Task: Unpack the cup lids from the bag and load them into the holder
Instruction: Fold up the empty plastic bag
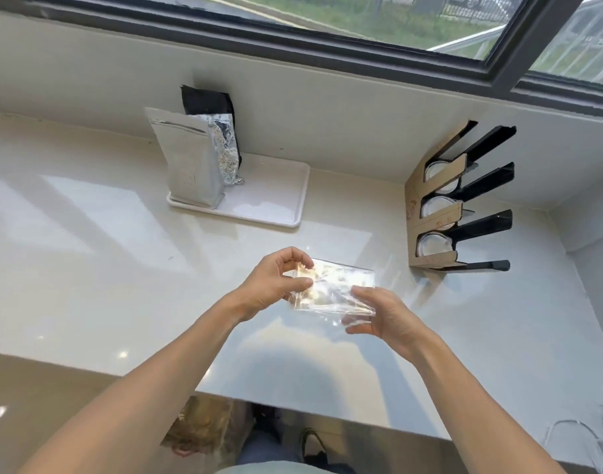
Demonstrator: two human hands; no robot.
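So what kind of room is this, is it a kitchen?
Probably a drinks counter in a cafe or a kitchen. A cardboard holder with cup lids stands against the wall, foil pouches sit on a white tray, and it is all on a glossy counter under a window.

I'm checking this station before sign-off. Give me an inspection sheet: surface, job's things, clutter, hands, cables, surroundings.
Surface: glossy white counter, window glare on it.
Job's things: clear plastic bag held above the counter; whether it holds lids is unclear. Cardboard-and-black lid holder at the right wall, white lids in its three slots.
Clutter: silver foil pouch and a black pouch standing on a white tray.
Hands: left hand pinches the bag's left end; right hand holds its right end.
Cables: nothing seen.
Surroundings: window above.
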